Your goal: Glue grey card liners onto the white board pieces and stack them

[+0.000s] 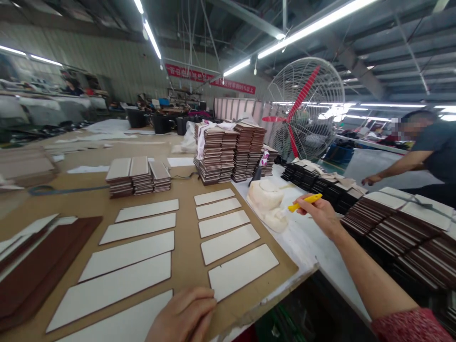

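Note:
My right hand [318, 216] is closed around a yellow-handled tool [305, 202] whose working end I cannot make out. Just left of it sits a lumpy off-white container [265, 197], apparently crusted with glue, with a dark handle [255, 176] standing at its back. At the bottom, my left hand [183, 313] rests on the brown board [188, 247], fingers together and stretched to the right. Its fingertips touch the corner of the nearest right-hand white panel [244, 270]. Several dark-edged white panels [131, 249] lie in two columns on the board.
Tall stacks of brown-edged pieces [217, 154] and low stacks [138, 175] stand behind. Brown sheets [46, 270] lie at left. Bundled stacks [399, 228] line the right, below a large fan [302, 109]. Another person [427, 147] reaches in at far right.

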A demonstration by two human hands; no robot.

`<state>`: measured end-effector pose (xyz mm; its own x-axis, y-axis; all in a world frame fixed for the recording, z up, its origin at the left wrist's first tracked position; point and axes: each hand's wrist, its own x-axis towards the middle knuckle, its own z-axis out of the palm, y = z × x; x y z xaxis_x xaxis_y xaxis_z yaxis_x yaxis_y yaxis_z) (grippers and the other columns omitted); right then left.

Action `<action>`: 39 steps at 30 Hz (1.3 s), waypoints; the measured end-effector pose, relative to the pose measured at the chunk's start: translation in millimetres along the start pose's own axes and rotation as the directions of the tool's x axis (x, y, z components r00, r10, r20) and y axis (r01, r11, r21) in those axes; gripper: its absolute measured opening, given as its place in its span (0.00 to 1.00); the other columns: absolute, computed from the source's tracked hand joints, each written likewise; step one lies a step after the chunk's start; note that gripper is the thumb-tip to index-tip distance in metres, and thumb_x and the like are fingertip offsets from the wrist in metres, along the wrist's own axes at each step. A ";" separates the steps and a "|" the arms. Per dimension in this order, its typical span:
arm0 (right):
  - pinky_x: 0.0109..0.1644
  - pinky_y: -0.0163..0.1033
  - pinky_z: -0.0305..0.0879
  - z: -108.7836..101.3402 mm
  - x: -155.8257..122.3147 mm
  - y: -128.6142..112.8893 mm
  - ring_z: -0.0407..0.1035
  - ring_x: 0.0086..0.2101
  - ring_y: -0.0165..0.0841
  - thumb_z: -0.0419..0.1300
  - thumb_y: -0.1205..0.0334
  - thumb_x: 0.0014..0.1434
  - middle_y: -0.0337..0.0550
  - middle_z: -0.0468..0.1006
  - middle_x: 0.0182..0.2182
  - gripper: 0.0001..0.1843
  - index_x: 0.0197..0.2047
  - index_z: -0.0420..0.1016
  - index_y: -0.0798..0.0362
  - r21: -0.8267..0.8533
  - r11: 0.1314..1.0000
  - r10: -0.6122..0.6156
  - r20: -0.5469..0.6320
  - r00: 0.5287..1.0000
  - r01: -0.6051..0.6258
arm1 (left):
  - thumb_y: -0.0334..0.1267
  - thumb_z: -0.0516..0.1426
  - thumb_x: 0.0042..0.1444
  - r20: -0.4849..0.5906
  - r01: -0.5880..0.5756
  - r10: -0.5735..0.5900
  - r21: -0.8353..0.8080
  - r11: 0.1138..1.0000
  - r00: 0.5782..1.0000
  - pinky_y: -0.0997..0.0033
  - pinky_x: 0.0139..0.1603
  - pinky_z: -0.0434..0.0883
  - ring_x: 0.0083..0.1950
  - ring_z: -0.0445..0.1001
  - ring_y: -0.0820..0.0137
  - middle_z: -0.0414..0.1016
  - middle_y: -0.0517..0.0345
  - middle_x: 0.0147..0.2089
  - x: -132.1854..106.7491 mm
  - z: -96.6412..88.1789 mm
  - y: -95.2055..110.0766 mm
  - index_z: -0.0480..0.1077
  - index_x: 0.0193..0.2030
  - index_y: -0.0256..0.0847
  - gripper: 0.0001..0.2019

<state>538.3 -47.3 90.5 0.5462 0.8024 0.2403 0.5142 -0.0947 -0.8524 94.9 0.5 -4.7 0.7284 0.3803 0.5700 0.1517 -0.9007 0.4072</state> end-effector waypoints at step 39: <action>0.28 0.33 0.72 282.2 108.3 -67.5 0.71 0.25 0.26 0.60 0.56 0.67 0.37 0.76 0.30 0.12 0.40 0.72 0.58 0.622 0.707 0.338 0.121 0.933 -0.337 | 0.46 0.48 0.68 0.133 0.276 -0.357 0.412 0.868 0.925 0.53 0.62 0.64 0.62 0.66 0.56 0.66 0.48 0.65 116.4 2.9 -177.9 0.64 0.62 0.40 0.20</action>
<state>376.1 212.3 43.1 0.6036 0.7882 -0.1201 -0.2318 0.0294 -0.9723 154.6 204.4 -12.8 0.7082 0.6450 0.2872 0.6079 -0.7639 0.2166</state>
